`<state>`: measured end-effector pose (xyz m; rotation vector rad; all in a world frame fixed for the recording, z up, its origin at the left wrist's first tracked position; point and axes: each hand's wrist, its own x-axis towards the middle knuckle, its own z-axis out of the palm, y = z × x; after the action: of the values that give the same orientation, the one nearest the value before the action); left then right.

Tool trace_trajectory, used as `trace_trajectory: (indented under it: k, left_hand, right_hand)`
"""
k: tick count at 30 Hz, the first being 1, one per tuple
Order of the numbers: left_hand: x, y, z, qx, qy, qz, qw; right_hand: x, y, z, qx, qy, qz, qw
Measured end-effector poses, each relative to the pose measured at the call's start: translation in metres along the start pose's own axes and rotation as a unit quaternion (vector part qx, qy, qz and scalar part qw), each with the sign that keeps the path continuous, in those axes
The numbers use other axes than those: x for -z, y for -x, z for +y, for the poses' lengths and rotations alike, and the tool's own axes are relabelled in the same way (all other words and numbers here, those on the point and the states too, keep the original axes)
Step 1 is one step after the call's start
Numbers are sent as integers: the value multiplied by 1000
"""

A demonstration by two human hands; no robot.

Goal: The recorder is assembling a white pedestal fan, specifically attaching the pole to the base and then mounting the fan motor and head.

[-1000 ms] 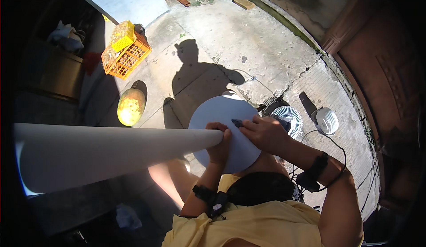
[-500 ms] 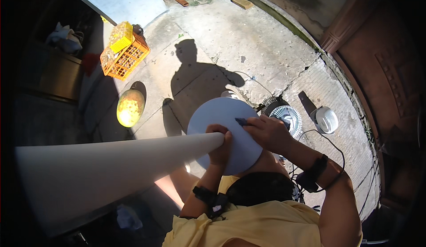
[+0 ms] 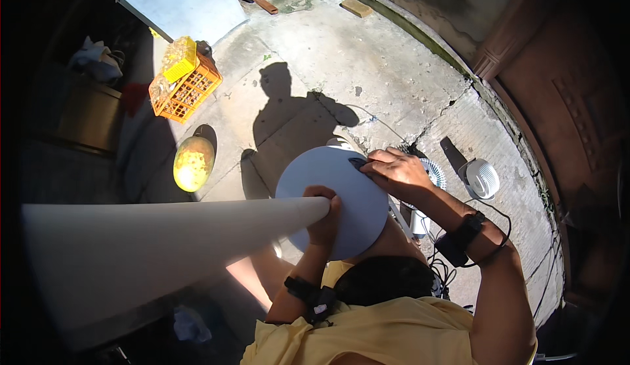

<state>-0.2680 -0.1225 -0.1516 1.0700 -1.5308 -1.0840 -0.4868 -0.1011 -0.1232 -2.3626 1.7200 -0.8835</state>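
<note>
My left hand (image 3: 325,214) grips the narrow end of a long white pole (image 3: 164,253) where it meets a round white disc (image 3: 338,201), likely a fan base. The pole widens toward the camera and fills the lower left. My right hand (image 3: 394,171) rests on the disc's upper right edge, fingers closed on a small dark tool whose tip (image 3: 356,163) touches the disc. Both wrists wear black bands.
On the cracked concrete lie a white fan grille (image 3: 433,171) and a round white fan part (image 3: 482,178) to the right. An orange crate (image 3: 187,89) with a yellow box, a yellowish melon-like object (image 3: 193,163) and a grey sheet (image 3: 177,0) lie at left. Cables trail near my right arm.
The pole's wide end has dropped lower in the picture, tilting downward to the left. My right hand has shifted slightly along the disc's edge.
</note>
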Motion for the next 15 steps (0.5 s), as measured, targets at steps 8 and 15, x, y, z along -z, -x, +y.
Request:
trace_trajectory:
  k: [8, 15]
  left_hand:
    - [5, 2, -3, 8, -18, 17, 1000]
    - [2, 2, -11, 12, 59, 5, 998]
  right_hand:
    - [0, 46, -47, 10, -76, -2, 997]
    - [9, 49, -42, 55, -97, -40, 993]
